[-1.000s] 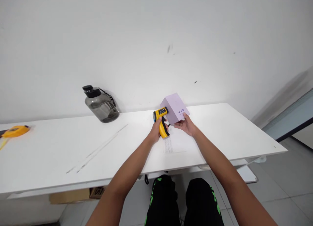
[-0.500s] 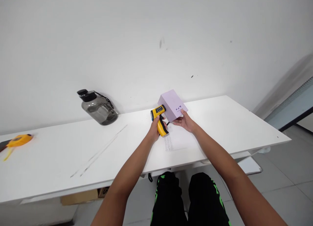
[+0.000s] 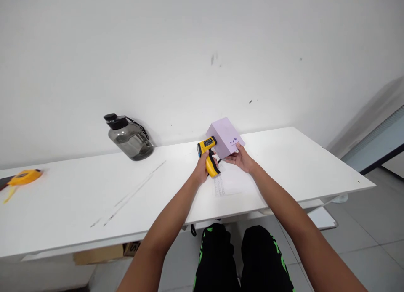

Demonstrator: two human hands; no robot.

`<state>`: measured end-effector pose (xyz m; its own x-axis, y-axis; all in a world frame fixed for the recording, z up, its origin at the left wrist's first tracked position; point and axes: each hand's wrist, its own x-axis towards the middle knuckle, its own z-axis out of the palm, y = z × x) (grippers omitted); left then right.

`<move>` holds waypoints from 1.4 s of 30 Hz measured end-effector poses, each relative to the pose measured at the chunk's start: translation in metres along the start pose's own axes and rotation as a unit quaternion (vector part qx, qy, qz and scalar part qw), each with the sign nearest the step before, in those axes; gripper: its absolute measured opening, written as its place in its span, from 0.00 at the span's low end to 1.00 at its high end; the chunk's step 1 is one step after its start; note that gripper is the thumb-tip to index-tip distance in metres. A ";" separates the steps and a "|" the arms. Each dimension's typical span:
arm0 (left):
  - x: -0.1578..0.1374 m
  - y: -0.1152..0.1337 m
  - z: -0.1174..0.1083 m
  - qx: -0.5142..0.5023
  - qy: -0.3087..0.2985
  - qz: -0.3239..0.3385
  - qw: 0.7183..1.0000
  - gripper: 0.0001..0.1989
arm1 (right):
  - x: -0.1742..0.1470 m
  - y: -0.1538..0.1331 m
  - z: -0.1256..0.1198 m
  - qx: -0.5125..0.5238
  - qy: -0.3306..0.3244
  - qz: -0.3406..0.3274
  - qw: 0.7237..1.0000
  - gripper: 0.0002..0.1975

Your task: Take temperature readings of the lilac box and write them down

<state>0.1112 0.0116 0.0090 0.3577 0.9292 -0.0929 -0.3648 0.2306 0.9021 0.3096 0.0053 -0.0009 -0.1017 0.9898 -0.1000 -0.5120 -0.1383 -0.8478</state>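
Note:
My left hand (image 3: pixel 202 168) is wrapped round the grip of a yellow and black infrared thermometer gun (image 3: pixel 212 165). Its front end faces the side of a lilac box (image 3: pixel 225 134), very close to it; whether they touch I cannot tell. My right hand (image 3: pixel 241 158) grips the box at its lower right corner, thumb on the printed face and fingers beneath. The box is held tilted above the table. Under both hands lies a white sheet of paper (image 3: pixel 233 184) with writing along its left part. A dark thin item shows between the hands, mostly hidden.
A grey see-through bottle (image 3: pixel 131 140) with a black cap stands by the wall at left. A yellow tape measure (image 3: pixel 25 177) lies at the far left of the white table (image 3: pixel 126 191). Below the table are a cardboard box (image 3: pixel 99 255) and a white board (image 3: pixel 322 218).
The view has shifted slightly. Both hands keep their hold on the thermometer gun and the box, with hardly any movement between them.

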 end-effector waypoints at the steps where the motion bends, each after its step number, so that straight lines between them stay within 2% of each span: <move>1: 0.000 0.000 0.000 -0.001 0.000 -0.003 1.000 0.25 | 0.000 0.000 0.000 0.001 -0.001 -0.001 1.000 0.27; 17: -0.001 0.000 0.001 -0.020 -0.002 -0.001 1.000 0.24 | -0.001 0.000 0.002 0.002 0.005 0.004 1.000 0.26; 42: -0.005 0.002 0.003 0.010 0.002 0.002 1.000 0.26 | 0.000 0.001 0.001 -0.013 -0.002 0.000 1.000 0.28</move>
<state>0.1110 0.0069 0.0122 0.3532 0.9312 -0.0900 -0.3492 0.2205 0.9107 0.3088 0.0050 -0.0012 -0.1046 0.9896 -0.0986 -0.4899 -0.1375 -0.8609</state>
